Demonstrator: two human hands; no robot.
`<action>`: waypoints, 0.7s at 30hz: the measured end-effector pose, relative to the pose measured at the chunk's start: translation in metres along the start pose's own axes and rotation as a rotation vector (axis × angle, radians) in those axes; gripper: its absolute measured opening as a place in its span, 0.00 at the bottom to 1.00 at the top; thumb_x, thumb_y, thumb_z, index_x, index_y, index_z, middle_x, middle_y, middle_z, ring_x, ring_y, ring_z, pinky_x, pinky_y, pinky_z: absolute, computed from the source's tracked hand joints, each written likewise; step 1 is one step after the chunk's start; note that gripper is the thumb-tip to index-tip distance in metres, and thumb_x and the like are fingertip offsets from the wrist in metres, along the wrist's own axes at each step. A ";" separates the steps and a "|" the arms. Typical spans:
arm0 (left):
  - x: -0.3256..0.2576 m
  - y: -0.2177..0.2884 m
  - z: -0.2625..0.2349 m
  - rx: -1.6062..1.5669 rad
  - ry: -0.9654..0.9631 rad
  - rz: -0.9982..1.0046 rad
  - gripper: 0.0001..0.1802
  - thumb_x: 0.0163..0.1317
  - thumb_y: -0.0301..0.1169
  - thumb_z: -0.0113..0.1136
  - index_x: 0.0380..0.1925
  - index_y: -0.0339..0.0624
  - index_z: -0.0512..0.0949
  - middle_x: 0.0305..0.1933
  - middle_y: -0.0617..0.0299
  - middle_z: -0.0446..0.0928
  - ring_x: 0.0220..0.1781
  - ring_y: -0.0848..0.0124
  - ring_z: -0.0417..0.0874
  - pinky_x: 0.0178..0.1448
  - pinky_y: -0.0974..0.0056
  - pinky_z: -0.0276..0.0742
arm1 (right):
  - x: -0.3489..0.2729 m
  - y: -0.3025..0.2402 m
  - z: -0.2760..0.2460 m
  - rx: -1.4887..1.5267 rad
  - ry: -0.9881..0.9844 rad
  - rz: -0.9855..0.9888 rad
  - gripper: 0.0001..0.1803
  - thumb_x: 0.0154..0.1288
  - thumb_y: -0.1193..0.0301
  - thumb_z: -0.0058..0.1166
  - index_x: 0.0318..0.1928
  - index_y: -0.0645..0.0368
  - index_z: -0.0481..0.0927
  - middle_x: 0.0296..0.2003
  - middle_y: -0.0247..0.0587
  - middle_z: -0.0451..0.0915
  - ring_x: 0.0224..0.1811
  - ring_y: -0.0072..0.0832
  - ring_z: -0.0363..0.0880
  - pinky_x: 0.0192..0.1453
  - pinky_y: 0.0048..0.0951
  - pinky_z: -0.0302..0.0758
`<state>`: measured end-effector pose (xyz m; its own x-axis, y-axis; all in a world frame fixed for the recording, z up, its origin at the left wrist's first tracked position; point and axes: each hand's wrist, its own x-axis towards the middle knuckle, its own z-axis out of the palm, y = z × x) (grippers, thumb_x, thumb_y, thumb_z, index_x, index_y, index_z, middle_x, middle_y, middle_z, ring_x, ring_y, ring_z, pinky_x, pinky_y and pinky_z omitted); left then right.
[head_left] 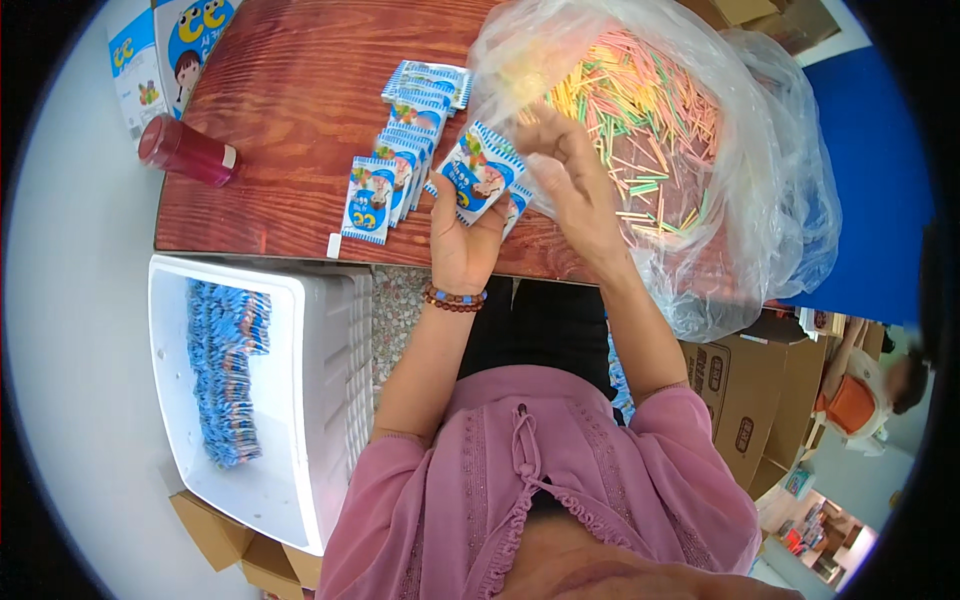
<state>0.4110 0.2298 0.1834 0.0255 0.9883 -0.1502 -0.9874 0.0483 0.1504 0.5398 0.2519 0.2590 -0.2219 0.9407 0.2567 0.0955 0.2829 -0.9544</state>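
Note:
My left hand [462,240] holds a small blue and white printed packet [480,170] upright over the near edge of the wooden table [290,110]. My right hand [570,175] is beside it, fingers spread and touching the packet's right side, resting against the clear plastic bag [700,200] full of thin coloured sticks [640,100]. A row of several more of the same packets [400,150] lies overlapping on the table to the left of my hands. A bead bracelet [453,298] circles my left wrist.
A white foam box [300,400] at my lower left holds a stacked row of blue packets [228,370]. A red cylindrical bottle [188,152] lies on the table's left edge, near printed boxes [165,50]. Brown cartons [735,400] stand at my right.

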 end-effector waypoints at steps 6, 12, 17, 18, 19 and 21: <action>-0.006 0.010 0.007 0.022 -0.100 0.073 0.23 0.66 0.43 0.58 0.54 0.41 0.72 0.54 0.62 0.77 0.55 0.68 0.77 0.60 0.56 0.73 | 0.010 0.002 0.012 -0.270 -0.114 -0.179 0.15 0.61 0.72 0.59 0.49 0.62 0.79 0.39 0.39 0.79 0.46 0.23 0.78 0.49 0.26 0.73; -0.019 0.027 0.003 0.155 0.051 0.189 0.14 0.67 0.28 0.57 0.52 0.39 0.74 0.49 0.62 0.79 0.48 0.72 0.80 0.51 0.64 0.76 | 0.016 0.001 0.036 -0.189 -0.160 -0.050 0.09 0.65 0.72 0.56 0.41 0.64 0.82 0.31 0.35 0.80 0.29 0.18 0.77 0.32 0.19 0.71; -0.037 0.071 -0.009 0.641 0.202 0.451 0.21 0.66 0.24 0.55 0.59 0.36 0.69 0.50 0.56 0.78 0.50 0.73 0.77 0.55 0.66 0.71 | 0.033 0.008 0.060 0.012 -0.214 0.192 0.09 0.66 0.70 0.53 0.37 0.64 0.83 0.29 0.34 0.84 0.24 0.15 0.75 0.25 0.20 0.69; -0.040 0.080 -0.010 0.972 0.233 0.652 0.25 0.64 0.24 0.57 0.61 0.35 0.66 0.54 0.54 0.75 0.54 0.71 0.75 0.57 0.66 0.69 | 0.038 0.017 0.064 0.077 -0.254 0.225 0.11 0.66 0.69 0.53 0.35 0.64 0.83 0.27 0.33 0.84 0.22 0.15 0.74 0.26 0.20 0.70; -0.040 0.088 -0.010 1.302 0.259 0.856 0.29 0.63 0.24 0.59 0.63 0.35 0.63 0.57 0.51 0.72 0.57 0.69 0.73 0.59 0.66 0.67 | 0.041 0.028 0.070 0.074 -0.247 0.221 0.11 0.66 0.69 0.53 0.35 0.64 0.83 0.27 0.33 0.84 0.22 0.15 0.74 0.26 0.20 0.70; -0.038 0.104 -0.014 1.589 0.283 0.832 0.37 0.58 0.30 0.64 0.65 0.33 0.59 0.60 0.47 0.69 0.60 0.63 0.70 0.62 0.61 0.64 | 0.045 0.037 0.089 -0.002 -0.328 0.242 0.11 0.66 0.68 0.54 0.35 0.65 0.82 0.26 0.35 0.84 0.22 0.16 0.75 0.25 0.21 0.69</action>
<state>0.3049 0.1957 0.1911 -0.5343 0.7803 0.3251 0.3491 -0.1466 0.9255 0.4467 0.2884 0.2219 -0.4908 0.8705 -0.0377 0.1847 0.0617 -0.9809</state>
